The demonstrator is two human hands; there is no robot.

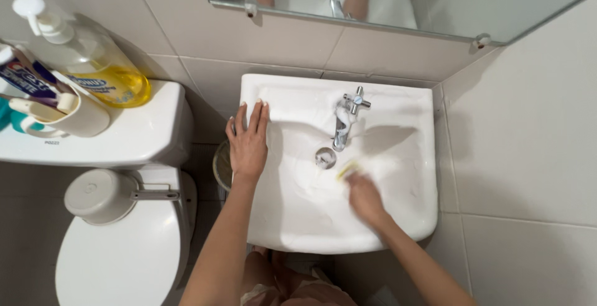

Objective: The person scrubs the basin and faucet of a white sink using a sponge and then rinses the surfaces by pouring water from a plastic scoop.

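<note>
the left hand (247,144) lay flat, fingers together, on the left rim of the soapy white ceramic sink (404,219). the right hand (364,197), blurred, pinched a small yellow sponge (348,170) in the basin beside the drain (325,157). scrubbing looked midway; the foamy chrome tap (346,119) probably wanted rinsing.

We see a glossy white ceramic sink (398,219), a shiny chrome tap (345,122), and what may be a yellow sponge (347,170), blurred.
</note>
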